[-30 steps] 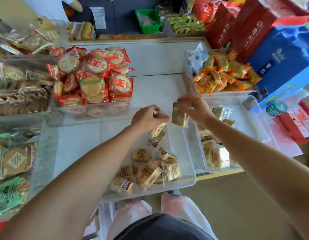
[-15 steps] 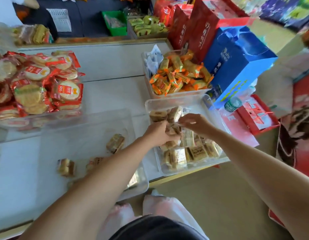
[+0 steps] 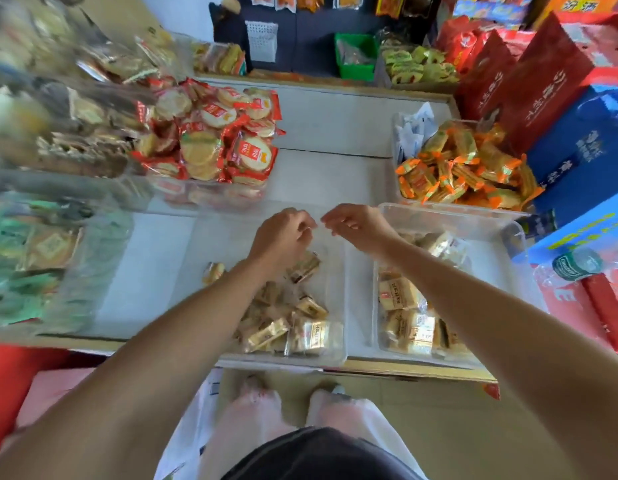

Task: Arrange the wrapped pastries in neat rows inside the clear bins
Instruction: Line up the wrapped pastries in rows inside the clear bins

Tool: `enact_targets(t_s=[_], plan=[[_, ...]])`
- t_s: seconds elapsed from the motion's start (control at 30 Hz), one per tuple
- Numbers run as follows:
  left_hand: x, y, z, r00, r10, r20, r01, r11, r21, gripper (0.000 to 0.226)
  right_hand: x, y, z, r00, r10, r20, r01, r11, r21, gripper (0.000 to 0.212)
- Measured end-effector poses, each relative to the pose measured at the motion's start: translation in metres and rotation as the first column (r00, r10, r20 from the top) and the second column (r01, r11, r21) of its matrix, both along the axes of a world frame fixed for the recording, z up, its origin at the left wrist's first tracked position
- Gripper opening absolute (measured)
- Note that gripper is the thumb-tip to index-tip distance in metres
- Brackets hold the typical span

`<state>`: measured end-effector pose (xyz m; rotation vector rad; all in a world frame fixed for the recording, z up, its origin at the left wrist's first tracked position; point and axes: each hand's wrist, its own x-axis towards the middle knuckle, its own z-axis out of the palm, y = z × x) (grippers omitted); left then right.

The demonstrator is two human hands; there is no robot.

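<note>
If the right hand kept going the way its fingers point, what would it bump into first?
Probably the left hand, curled just across a narrow gap from the right hand; whether they sit at the same height is unclear.

A snack shop, seen over its counter (image 3: 321,174).
Clear bins (image 3: 449,211) heaped with individually wrapped snacks crowd the white surface: red-wrapped round crackers (image 3: 210,140), orange-wrapped sweets (image 3: 463,168). Red gift bags (image 3: 536,84) and a blue gift box (image 3: 584,161) stand at the right; more packets (image 3: 293,0) hang along the back.

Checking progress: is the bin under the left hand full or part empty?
Part empty: pastries heap at the near end of the bin; far half mostly bare.
</note>
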<state>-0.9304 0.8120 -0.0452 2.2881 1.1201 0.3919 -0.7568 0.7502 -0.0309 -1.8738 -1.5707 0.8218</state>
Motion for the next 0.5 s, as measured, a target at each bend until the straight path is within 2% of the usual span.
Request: enact_targets(t_s=[0.17,0.3,0.4,0.5], plan=[[-0.106,0.033,-0.020,0.986,0.108,-0.130,-0.089,0.986,0.142,0.024,-0.083,0.041,-0.024,0.986,0.159,-0.056,-0.165,0.979,-0.116,0.020],[-0.164,0.051,-0.046,0.968,0.058,-0.242,-0.024,0.989,0.145,0.044,-0.133,0.063,-0.056,0.978,0.196,-0.072,-0.208,0.945,-0.251,0.024],[-0.184,0.057,-0.063,0.963,-0.052,-0.266,0.080,0.992,0.095,0.056,-0.163,0.076,-0.085,0.980,0.185,-0.078,-0.201,0.917,-0.344,0.034],[-0.192,0.060,-0.076,0.969,-0.104,-0.225,0.127,0.988,0.089,0.061,-0.189,0.081,-0.108,0.978,0.189,-0.094,-0.211,0.890,-0.404,0.060]])
